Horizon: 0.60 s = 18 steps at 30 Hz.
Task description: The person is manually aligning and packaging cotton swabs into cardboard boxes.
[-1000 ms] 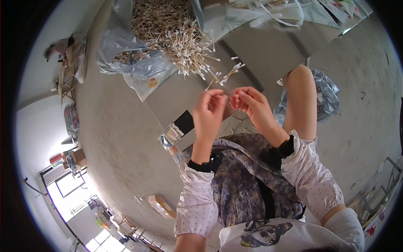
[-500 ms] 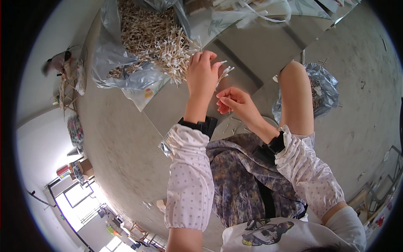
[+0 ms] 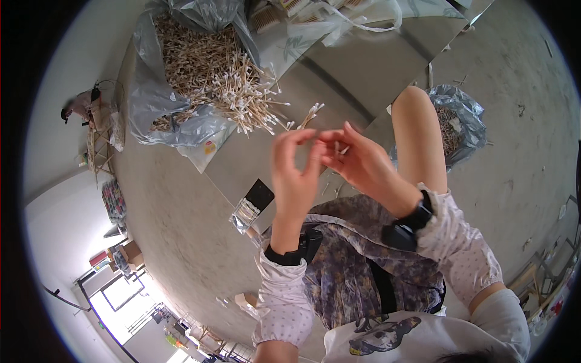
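1. The right hand [image 3: 370, 168] has its fingers curled in, closed on what looks like a cotton swab [image 3: 344, 150]; white tips peek out between the fingers, though how many sticks lie inside cannot be told. A light hold along the stick, clear of the cotton, suits such a thin thing best.

2. The left hand [image 3: 295, 176] is blurred. Its thumb and forefinger curve apart into a C, with their ends beside the right fingers; whether they pinch anything cannot be told. Keeping both sets of fingertips close together, as here, should make passing or aligning a stick easier.

3. Just beyond the fingers, a few loose swabs [image 3: 313, 113] lie on the grey tabletop [image 3: 387, 60], handy for picking singly by the stick.

4. Farther up and to the left, the big swab heap [image 3: 209, 69] spills from an open grey plastic bag [image 3: 147, 91]. Its sticks point many ways, so drawing one out gently should disturb the others least.

5. To the left of the left hand, near the table's edge, sits a small pack [image 3: 247, 210] with swabs lined up side by side and a black panel [image 3: 261, 194] next to it. A sleeve passing there could knock it.

6. On the floor beyond the bare leg [image 3: 419, 136] stands another grey bag [image 3: 474, 118], holding more sticks.
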Available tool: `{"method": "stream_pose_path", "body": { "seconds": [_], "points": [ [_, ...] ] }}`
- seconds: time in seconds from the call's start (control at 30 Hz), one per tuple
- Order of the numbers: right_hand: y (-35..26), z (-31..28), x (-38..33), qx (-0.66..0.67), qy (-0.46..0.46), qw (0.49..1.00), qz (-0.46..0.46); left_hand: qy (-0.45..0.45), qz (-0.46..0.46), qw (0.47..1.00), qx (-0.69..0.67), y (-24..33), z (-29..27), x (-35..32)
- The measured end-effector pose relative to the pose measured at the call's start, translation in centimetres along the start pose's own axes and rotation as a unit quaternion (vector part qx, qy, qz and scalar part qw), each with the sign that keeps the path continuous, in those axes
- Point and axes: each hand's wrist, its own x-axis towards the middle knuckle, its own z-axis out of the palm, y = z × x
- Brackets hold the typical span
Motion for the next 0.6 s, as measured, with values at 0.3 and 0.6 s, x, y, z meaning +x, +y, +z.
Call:
{"method": "stream_pose_path", "body": {
  "seconds": [0.3, 0.6],
  "points": [
    [-11.6, -5.2, -14.0, -0.281, 0.113, 0.909, -0.286, 0.108, -0.078, 0.977, 0.166, -7.4, 0.7, -0.7],
    [-12.1, -4.4, -10.5, -0.777, 0.257, 0.434, -0.378, 0.104, -0.001, 0.985, 0.134, -8.4, 2.4, 0.5]
  ]
}}
